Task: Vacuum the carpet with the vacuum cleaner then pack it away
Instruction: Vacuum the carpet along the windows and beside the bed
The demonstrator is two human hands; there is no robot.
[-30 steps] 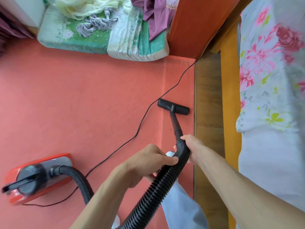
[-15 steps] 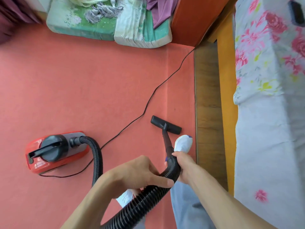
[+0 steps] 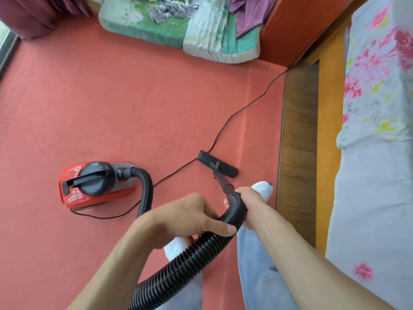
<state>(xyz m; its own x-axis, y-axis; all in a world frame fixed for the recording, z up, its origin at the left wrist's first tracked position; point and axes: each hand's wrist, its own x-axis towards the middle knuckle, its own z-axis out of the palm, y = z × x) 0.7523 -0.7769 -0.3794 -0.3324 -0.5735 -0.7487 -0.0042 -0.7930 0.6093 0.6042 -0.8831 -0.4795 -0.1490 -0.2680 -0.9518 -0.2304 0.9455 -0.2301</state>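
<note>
Both hands hold the black ribbed hose (image 3: 190, 262) of the vacuum cleaner (image 3: 96, 184). The right hand (image 3: 251, 204) has its grip closed around the hose's upper end, just where it meets the short rigid black tube (image 3: 222, 181). The left hand (image 3: 178, 222) has its grip closed on the hose a little lower, thumb laid along the top of the ribs.

The tube's long axis runs from the right hand away and slightly to the left, sloping down to the flat black floor nozzle (image 3: 218, 164). The nozzle rests on the red carpet (image 3: 111, 97); its own long axis lies crosswise to the tube, running from upper left to lower right, and its left end lies at the thin black power cord (image 3: 243, 108).

The red canister body sits on the carpet well left of the nozzle, lengthwise left to right, its black carry handle pointing left. The hose leaves its right end, arches up, then drops behind the left forearm.

The cord runs from under the canister past the nozzle to the far right corner beside the wooden bed frame (image 3: 326, 130). A white-socked foot (image 3: 263, 190) stands just right of the right hand, near the carpet's edge. Folded bedding (image 3: 178, 25) lies at the far edge of the carpet
</note>
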